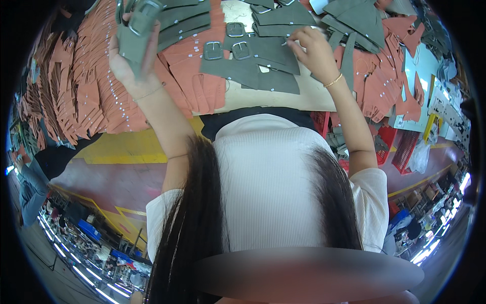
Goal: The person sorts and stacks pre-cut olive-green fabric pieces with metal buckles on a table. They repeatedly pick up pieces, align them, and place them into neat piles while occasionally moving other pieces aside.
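Raised at the upper left, my left hand (121, 66) is closed round a dark green buckled strap piece (136, 43), with a metal-framed buckle near its top. My right hand (315, 53) hovers over the table with thumb and fingers pinched. Whatever lies between those fingertips is too small to make out. Beneath and beside it lie flat green pieces (276, 53) dotted with small white stickers. Three covered buckles, one of them a green buckle (241, 49), rest among these pieces in the middle.
Overlapping orange pieces (86, 96) with white stickers spread across the table's left side. Further green pieces (354, 20) and orange scraps (379, 91) lie on the right. Red crates (405, 152) stand below the table's right edge. Another person (33, 182) is at the far left.
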Demonstrator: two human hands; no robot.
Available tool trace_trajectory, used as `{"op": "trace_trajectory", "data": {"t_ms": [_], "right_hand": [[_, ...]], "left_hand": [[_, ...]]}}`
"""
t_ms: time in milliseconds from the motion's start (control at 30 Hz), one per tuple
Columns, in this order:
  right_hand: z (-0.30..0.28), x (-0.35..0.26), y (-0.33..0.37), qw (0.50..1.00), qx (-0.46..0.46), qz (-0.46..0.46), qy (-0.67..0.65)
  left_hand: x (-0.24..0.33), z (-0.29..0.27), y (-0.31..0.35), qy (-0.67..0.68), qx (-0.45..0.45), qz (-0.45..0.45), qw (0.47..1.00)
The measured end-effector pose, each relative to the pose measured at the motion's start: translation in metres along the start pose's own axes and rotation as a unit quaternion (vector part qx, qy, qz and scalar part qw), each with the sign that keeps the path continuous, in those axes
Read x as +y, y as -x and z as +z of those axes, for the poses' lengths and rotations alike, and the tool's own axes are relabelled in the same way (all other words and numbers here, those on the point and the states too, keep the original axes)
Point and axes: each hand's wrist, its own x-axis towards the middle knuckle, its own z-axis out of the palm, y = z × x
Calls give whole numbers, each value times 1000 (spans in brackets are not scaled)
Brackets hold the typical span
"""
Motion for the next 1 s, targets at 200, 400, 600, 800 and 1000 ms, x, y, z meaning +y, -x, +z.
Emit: {"op": "trace_trajectory", "data": {"t_ms": [200, 400, 600, 800, 1000], "right_hand": [[9, -12, 34, 999, -5, -28, -13], [14, -32, 60, 996, -66, -53, -1], [19, -27, 55, 998, -30, -49, 10], [16, 6, 30, 993, 51, -26, 99], [23, 24, 20, 986, 78, -19, 145]], "left_hand": [[-12, 10, -7, 22, -27, -23, 999], [0, 16, 1, -143, 22, 74, 987], [2, 21, 11, -108, -29, 58, 992], [1, 20, 7, -168, -12, 91, 981], [-4, 20, 7, -219, 4, 126, 967]]}}
